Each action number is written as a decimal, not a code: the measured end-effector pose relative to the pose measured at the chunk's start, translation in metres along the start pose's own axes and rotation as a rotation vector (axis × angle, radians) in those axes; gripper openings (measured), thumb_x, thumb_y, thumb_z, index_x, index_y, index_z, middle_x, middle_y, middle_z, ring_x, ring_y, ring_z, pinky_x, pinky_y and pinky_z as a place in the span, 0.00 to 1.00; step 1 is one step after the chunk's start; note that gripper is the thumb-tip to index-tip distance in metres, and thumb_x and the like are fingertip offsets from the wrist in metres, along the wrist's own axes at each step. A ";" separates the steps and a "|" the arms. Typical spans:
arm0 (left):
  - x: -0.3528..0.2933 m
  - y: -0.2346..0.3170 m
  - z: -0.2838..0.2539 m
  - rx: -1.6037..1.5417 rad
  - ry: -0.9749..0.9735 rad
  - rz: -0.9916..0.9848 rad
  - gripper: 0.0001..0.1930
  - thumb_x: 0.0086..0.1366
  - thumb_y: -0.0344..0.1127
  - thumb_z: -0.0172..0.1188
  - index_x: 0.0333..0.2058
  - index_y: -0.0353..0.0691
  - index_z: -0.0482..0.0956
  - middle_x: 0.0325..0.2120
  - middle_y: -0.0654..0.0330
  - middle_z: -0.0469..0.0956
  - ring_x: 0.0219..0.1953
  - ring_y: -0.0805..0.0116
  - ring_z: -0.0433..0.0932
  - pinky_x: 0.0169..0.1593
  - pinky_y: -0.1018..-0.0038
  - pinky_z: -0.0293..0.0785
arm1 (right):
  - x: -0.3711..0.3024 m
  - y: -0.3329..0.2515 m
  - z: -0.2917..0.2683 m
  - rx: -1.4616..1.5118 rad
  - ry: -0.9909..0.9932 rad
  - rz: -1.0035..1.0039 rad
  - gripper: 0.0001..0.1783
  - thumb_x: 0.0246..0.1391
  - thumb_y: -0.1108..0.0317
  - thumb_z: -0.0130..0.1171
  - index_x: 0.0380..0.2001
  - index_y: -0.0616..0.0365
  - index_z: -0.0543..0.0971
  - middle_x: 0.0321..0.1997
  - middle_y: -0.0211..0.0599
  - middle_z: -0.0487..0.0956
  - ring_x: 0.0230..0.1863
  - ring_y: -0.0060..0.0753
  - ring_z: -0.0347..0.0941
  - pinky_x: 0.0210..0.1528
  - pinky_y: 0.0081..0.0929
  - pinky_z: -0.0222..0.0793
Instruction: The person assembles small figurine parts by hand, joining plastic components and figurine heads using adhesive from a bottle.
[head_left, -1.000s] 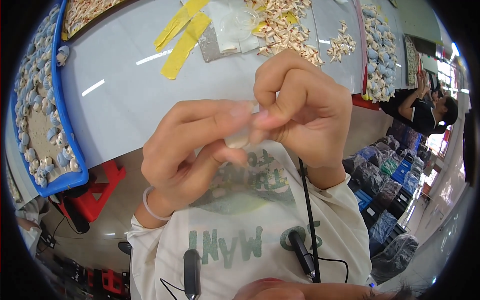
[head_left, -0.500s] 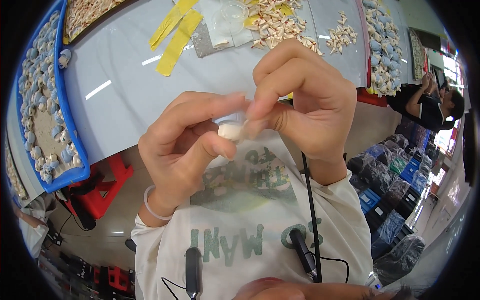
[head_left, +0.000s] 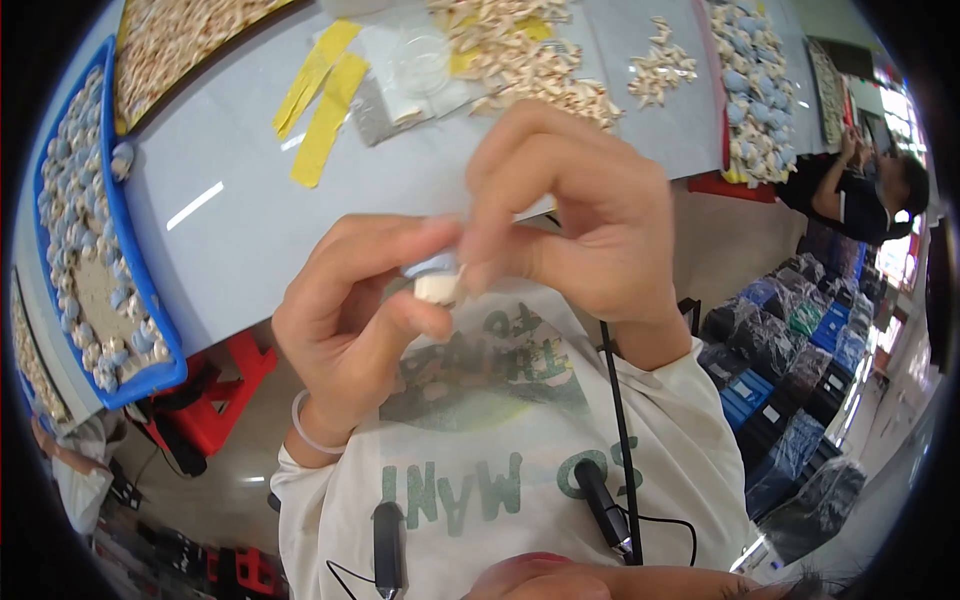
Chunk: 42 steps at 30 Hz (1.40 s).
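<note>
In front of my chest, near the table edge, my left hand (head_left: 345,305) is closed in a pinch on a small blue-and-cream piece (head_left: 435,288). The cream side of it shows between thumb and forefinger; its blue part is mostly covered. My right hand (head_left: 590,215) is closed too, its blurred fingertips meeting the right side of that piece. Whatever they pinch there is hidden by the fingers and motion. Beyond my hands lies a pile of small cream pointed parts (head_left: 545,80), with a smaller pile of similar parts (head_left: 662,70) to its right.
A blue tray (head_left: 165,345) at the left holds many blue-and-cream pieces; one single piece (head_left: 122,160) sits beside it. More fill a container (head_left: 755,90) at the right. Yellow tape strips (head_left: 325,130) mark the table. A red stool (head_left: 235,390) stands below. Another person (head_left: 850,195) is far right.
Both hands, still together around the piece, appear slightly lower and further left in view. The table scene has shifted a little as well.
</note>
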<state>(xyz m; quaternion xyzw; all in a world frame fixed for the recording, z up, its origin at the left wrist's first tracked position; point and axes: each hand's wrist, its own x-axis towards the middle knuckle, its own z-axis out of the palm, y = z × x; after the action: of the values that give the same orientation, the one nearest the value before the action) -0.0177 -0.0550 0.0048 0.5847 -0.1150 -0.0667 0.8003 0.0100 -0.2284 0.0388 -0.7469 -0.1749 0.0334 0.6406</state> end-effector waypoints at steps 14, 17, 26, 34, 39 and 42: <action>0.013 0.005 -0.014 0.942 -0.078 0.556 0.19 0.51 0.39 0.61 0.41 0.37 0.73 0.42 0.51 0.71 0.46 0.54 0.69 0.48 0.64 0.68 | -0.035 0.016 -0.082 0.113 0.166 0.192 0.20 0.39 0.77 0.60 0.40 0.56 0.70 0.34 0.28 0.72 0.34 0.18 0.69 0.33 0.17 0.65; 0.015 0.022 -0.059 1.238 0.042 0.343 0.16 0.63 0.35 0.47 0.47 0.36 0.68 0.47 0.51 0.69 0.51 0.56 0.67 0.54 0.66 0.60 | -0.051 0.038 -0.172 -0.722 0.705 0.115 0.12 0.45 0.74 0.55 0.36 0.56 0.74 0.33 0.28 0.70 0.32 0.18 0.68 0.32 0.17 0.65; 0.028 0.015 -0.092 1.506 0.251 0.080 0.19 0.65 0.38 0.42 0.54 0.40 0.62 0.57 0.52 0.55 0.60 0.57 0.53 0.59 0.66 0.51 | -0.049 0.059 -0.217 -1.423 0.631 0.011 0.09 0.48 0.65 0.53 0.35 0.51 0.76 0.36 0.32 0.73 0.37 0.38 0.69 0.37 0.30 0.66; 0.042 0.010 -0.097 1.558 0.334 -0.007 0.23 0.64 0.45 0.43 0.57 0.46 0.58 0.59 0.50 0.48 0.61 0.54 0.48 0.60 0.65 0.47 | -0.052 0.049 -0.219 -1.621 0.742 0.109 0.10 0.48 0.62 0.54 0.34 0.52 0.76 0.37 0.33 0.73 0.41 0.38 0.69 0.40 0.31 0.65; 0.048 0.008 -0.099 1.642 0.304 0.080 0.22 0.63 0.44 0.45 0.55 0.45 0.61 0.58 0.47 0.49 0.61 0.53 0.49 0.60 0.65 0.48 | -0.038 0.040 -0.190 -1.455 0.772 0.057 0.11 0.45 0.65 0.57 0.34 0.55 0.76 0.37 0.35 0.74 0.40 0.39 0.68 0.41 0.31 0.64; 0.050 0.006 -0.102 1.656 0.338 0.063 0.21 0.63 0.43 0.46 0.54 0.44 0.62 0.58 0.47 0.50 0.60 0.52 0.50 0.59 0.64 0.49 | -0.006 0.027 -0.129 -0.982 0.570 0.018 0.11 0.41 0.69 0.60 0.32 0.57 0.77 0.32 0.35 0.74 0.39 0.36 0.68 0.41 0.29 0.63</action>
<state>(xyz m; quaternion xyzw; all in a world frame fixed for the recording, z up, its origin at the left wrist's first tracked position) 0.0575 0.0285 -0.0137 0.9810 -0.0217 0.1499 0.1213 0.0454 -0.3549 0.0345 -0.9381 0.0163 -0.2493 0.2399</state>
